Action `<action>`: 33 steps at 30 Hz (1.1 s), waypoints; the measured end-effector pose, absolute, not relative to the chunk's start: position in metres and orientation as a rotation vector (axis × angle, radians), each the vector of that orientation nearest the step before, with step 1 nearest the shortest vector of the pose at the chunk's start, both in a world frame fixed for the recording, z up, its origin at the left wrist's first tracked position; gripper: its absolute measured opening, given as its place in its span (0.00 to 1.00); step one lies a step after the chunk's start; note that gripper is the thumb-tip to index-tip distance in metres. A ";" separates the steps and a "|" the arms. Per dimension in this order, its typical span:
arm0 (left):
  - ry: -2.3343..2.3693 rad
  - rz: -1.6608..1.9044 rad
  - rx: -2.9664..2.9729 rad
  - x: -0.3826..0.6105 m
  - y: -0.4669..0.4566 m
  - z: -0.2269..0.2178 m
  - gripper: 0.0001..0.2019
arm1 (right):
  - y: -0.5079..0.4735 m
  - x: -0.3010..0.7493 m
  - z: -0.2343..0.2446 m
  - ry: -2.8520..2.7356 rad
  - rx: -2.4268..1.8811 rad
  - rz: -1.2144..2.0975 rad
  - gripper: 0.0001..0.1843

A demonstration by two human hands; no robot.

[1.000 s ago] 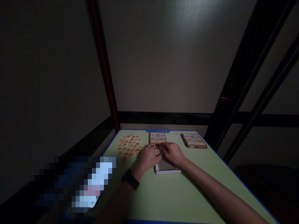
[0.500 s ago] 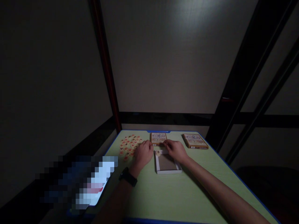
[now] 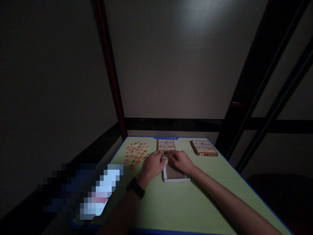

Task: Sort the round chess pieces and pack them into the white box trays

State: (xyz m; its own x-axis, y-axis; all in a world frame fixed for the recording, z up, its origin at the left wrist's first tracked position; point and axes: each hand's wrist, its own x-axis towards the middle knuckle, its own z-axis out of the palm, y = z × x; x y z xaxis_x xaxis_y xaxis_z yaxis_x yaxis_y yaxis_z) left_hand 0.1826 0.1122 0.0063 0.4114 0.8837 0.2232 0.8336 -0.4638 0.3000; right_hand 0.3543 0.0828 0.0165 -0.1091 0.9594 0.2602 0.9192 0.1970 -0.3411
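Observation:
A shallow white box tray (image 3: 176, 178) lies on the green table (image 3: 186, 205), with one round pale game piece (image 3: 166, 160) at its far left corner. My left hand (image 3: 153, 164), a dark watch on its wrist, has its fingers curled right beside that piece. My right hand (image 3: 181, 161) rests over the tray's far edge, fingers bent toward the same piece. Whether either hand grips a piece is too dim to tell. A cluster of several round pieces (image 3: 136, 154) with red and black marks lies to the left.
A brown printed box lid (image 3: 166, 145) lies beyond the tray and a second similar box (image 3: 203, 147) sits at the far right. A blurred bright object (image 3: 97, 192) lies at the table's near left edge. Dark frame posts stand behind the table.
Half a second ago the hands were apart, the left by the piece cluster and the right at the box lid; both have come back together at the tray's far left corner.

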 end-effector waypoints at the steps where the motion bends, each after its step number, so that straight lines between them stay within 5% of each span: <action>1: 1.540 0.528 2.517 0.183 0.112 0.006 0.12 | 0.082 0.353 0.016 -2.064 -1.755 0.140 0.16; 33: 1.588 0.556 2.492 0.183 0.107 0.021 0.13 | 0.083 0.354 0.013 -1.996 -1.688 0.131 0.17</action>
